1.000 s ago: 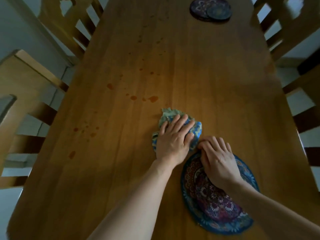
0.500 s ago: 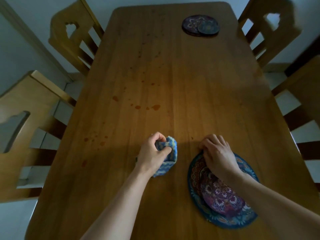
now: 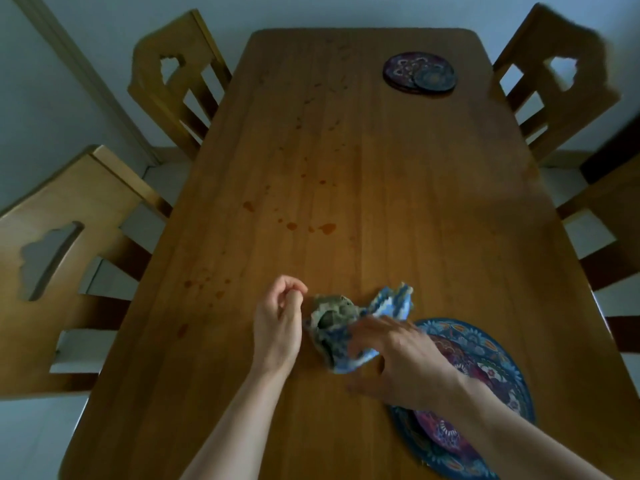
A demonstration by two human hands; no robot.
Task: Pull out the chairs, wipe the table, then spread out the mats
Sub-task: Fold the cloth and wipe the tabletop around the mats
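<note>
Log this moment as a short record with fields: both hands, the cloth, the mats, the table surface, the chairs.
left hand: loosely curled beside the cloth, apparently not gripping it
right hand: motion-blurred, fingers on the cloth; grip cannot be told
cloth: crumpled, blue patterned, between the hands on the table
near mat: round, patterned, partly under the right forearm
far mats: small stack at the far right end
table: wooden, reddish spots left of centre, unwiped
chairs: four visible, two along each long side
</note>
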